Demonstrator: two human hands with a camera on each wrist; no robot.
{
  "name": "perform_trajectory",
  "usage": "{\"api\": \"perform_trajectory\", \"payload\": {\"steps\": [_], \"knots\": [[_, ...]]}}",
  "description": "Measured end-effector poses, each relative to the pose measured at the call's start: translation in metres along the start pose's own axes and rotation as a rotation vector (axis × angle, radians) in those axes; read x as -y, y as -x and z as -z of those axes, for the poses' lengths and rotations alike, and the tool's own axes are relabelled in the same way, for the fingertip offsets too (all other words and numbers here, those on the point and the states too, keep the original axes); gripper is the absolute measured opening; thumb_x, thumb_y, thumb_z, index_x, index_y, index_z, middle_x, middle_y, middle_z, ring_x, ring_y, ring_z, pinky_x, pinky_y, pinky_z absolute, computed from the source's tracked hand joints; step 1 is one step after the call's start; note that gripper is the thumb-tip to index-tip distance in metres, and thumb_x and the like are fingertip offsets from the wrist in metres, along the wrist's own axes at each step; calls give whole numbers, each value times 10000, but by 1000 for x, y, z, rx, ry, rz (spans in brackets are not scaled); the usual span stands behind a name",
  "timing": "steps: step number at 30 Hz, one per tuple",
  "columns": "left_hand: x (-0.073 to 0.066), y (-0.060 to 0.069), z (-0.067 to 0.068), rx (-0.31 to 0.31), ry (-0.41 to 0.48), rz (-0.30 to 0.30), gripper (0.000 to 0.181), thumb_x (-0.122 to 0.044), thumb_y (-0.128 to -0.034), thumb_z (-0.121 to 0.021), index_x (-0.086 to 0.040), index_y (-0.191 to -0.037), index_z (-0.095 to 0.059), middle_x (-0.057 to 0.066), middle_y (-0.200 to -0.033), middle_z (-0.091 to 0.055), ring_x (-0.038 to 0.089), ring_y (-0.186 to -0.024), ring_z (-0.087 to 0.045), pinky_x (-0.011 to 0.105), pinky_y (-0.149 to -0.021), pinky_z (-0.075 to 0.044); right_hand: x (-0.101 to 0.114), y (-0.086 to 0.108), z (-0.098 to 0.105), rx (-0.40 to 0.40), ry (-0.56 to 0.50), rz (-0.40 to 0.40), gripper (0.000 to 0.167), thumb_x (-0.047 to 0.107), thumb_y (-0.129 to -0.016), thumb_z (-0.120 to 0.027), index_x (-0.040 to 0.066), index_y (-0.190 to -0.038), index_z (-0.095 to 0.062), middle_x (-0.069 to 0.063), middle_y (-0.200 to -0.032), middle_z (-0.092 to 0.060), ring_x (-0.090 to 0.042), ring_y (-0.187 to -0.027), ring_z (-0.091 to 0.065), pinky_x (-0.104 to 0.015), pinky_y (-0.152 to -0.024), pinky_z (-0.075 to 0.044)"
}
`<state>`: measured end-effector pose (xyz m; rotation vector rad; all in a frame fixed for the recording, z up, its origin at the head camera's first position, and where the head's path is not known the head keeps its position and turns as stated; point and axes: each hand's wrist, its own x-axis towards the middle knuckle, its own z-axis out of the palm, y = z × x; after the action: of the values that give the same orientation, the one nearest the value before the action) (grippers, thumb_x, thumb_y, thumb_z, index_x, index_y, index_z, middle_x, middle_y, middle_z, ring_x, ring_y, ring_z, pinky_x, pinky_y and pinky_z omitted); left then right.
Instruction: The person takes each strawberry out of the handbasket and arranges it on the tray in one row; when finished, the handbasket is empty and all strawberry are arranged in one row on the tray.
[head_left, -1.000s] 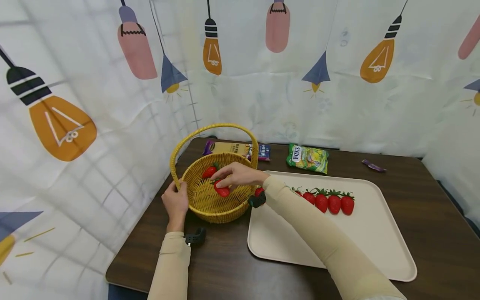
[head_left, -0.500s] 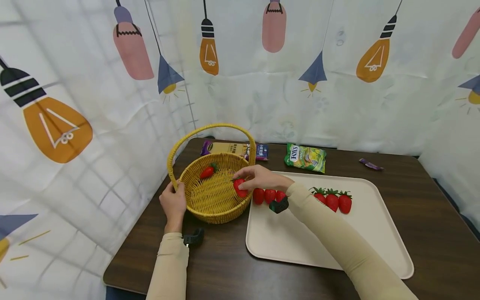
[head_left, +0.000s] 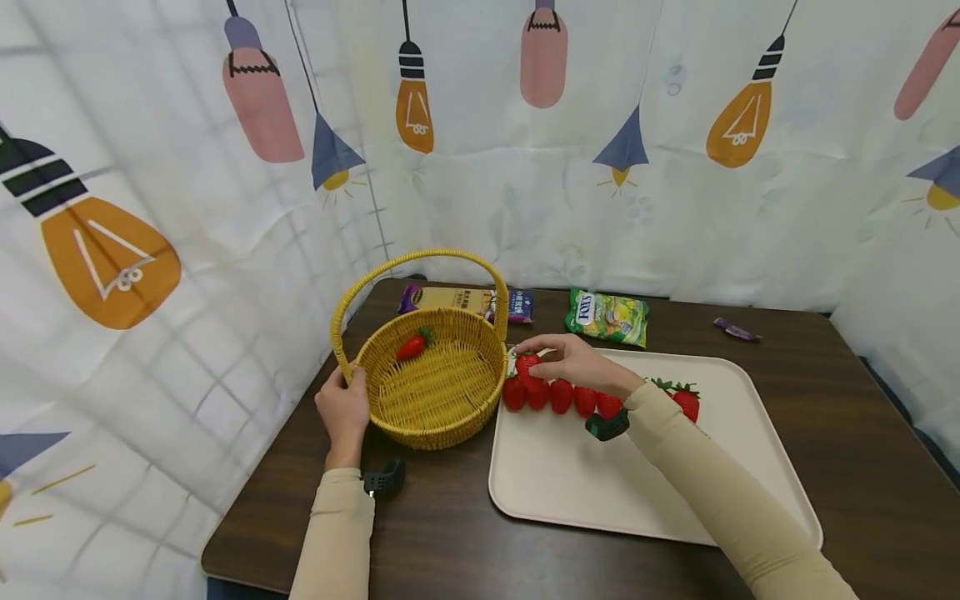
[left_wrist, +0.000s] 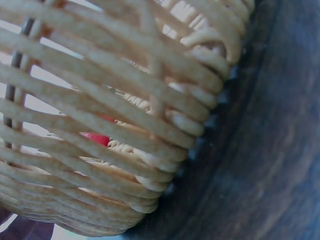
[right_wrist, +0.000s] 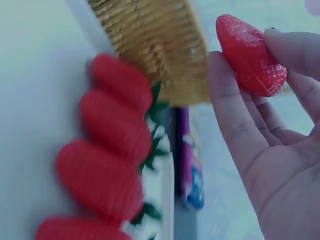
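Observation:
A yellow wicker basket (head_left: 442, 392) with a tall arched handle stands at the table's left. My left hand (head_left: 343, 410) grips it at the near-left rim, by the foot of the handle. One red strawberry (head_left: 410, 347) lies inside the basket. Between thumb and fingers my right hand (head_left: 583, 365) pinches another strawberry (right_wrist: 250, 56), held above the left end of a row of strawberries (head_left: 560, 397) on the beige tray (head_left: 592, 492). My right forearm hides part of that row. The left wrist view shows only the basket's woven side (left_wrist: 100, 95), not the hand.
Behind the basket lies a long snack packet (head_left: 453, 299). A green candy bag (head_left: 607, 317) sits beyond the tray, with a small purple wrapped bar (head_left: 737, 330) to its right. Dark wooden tabletop (head_left: 442, 533) extends in front; a patterned curtain (head_left: 495, 192) hangs behind.
My right hand has moved right, out of the basket and over the tray, carrying the strawberry with it. The left hand keeps its grip on the basket.

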<state>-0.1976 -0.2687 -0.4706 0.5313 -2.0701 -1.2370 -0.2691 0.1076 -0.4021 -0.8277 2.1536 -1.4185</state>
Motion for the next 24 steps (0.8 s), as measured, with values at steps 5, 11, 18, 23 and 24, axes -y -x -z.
{"api": "perform_trajectory", "payload": {"steps": [5,11,18,23,24], "knots": [[-1,0,1,-6,-4,-6,263,-227,-972,-563,-43,-1056,-731,134,-733,-617,119,-523,-430,251,-531,-368,-18,25,15,-86,-46,-21,446,257,-937,-665,154,-1360,-569,-117,-1346,-519,-268,-1084,-633,-523,-899,-494],[-2,-1,1,-8,2,-9,257,-223,-970,-563,-38,-1032,-731,85,-678,-573,115,-510,-420,258,-526,-366,-29,58,35,-190,-77,-55,497,256,-945,-652,91,-1391,-509,-162,-1334,-525,-278,-1038,-640,-583,-896,-471],[-3,-1,2,5,-8,2,282,-239,-977,-547,-55,-1090,-729,121,-741,-619,131,-543,-436,261,-556,-377,-47,95,54,-305,-35,-131,496,273,-956,-633,99,-1396,-483,-185,-1294,-547,-243,-982,-658,-518,-890,-494],[-3,0,3,15,-6,18,303,-251,-981,-537,-62,-1132,-719,161,-869,-673,119,-584,-462,240,-597,-388,-58,117,64,-365,-11,-159,514,292,-954,-635,85,-1397,-478,-187,-1307,-529,-190,-987,-657,-416,-879,-508],[-2,0,3,16,-5,19,302,-251,-981,-538,-63,-1134,-719,166,-871,-674,118,-580,-462,238,-593,-388,-61,121,66,-376,-9,-160,514,294,-954,-635,83,-1397,-479,-189,-1307,-531,-179,-987,-658,-387,-875,-509]]}}
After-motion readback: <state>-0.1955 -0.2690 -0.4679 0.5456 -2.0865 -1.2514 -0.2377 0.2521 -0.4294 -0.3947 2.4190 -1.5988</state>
